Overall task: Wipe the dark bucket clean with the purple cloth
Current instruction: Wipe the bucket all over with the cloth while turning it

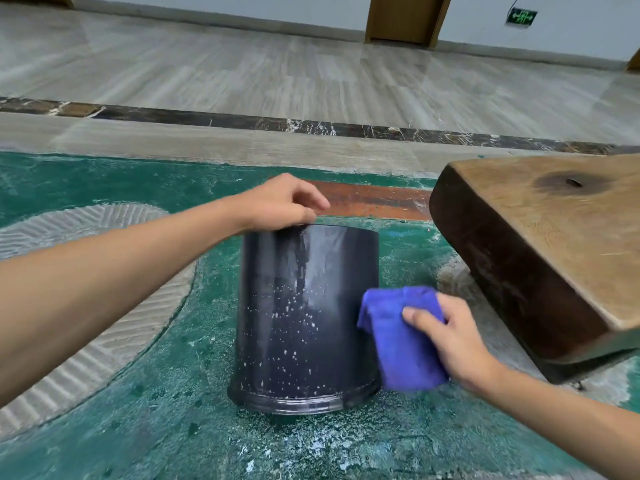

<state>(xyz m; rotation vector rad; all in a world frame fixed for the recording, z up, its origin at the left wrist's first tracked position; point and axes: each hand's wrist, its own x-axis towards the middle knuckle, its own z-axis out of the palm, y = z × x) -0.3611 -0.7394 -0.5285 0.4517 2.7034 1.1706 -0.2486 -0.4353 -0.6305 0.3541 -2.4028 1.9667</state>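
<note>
The dark bucket (301, 317) stands upside down on the green floor, its rim at the bottom, its wall dotted with white specks and a pale streak. My left hand (280, 204) rests on the bucket's upturned base at the far left edge, fingers curled over it. My right hand (446, 337) presses the bunched purple cloth (398, 344) against the bucket's lower right side. The bucket's far side is hidden.
A thick wooden slab (540, 244) lies tilted close to the right of the bucket and my right hand. The green floor (166, 410) is gritty with white flecks. A grey ridged patch (90, 306) curves at the left. Pale tiles (311, 74) stretch behind.
</note>
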